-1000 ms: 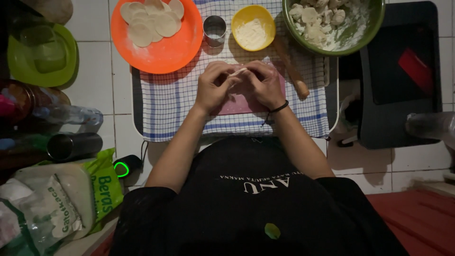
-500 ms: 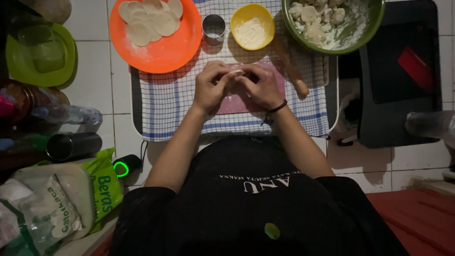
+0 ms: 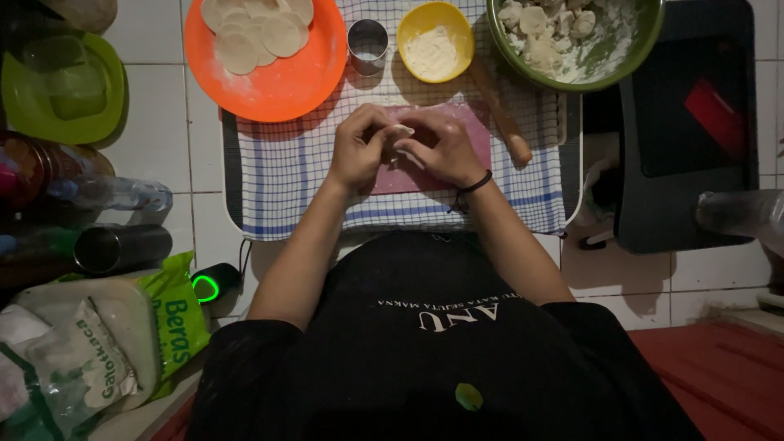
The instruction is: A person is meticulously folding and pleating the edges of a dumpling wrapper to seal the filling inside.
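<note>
Both hands met over a pink board (image 3: 469, 131) on a checked cloth (image 3: 286, 180). Left hand (image 3: 357, 151) & right hand (image 3: 443, 149) pinched a small pale dough piece (image 3: 399, 132) betw. fingertips. Above: orange plate (image 3: 282, 86) w/ dough rounds (image 3: 257, 31), metal cutter ring (image 3: 367, 46), yellow flour bowl (image 3: 435, 41), green bowl (image 3: 633, 51), wooden rolling pin (image 3: 500, 114).

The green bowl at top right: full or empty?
Partly full: the green bowl holds a heap of pale folded dumplings dusted with flour, with bare green wall showing around them.

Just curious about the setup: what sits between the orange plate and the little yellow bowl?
In the head view, a small metal ring cutter stands between the orange plate and yellow bowl.
</note>
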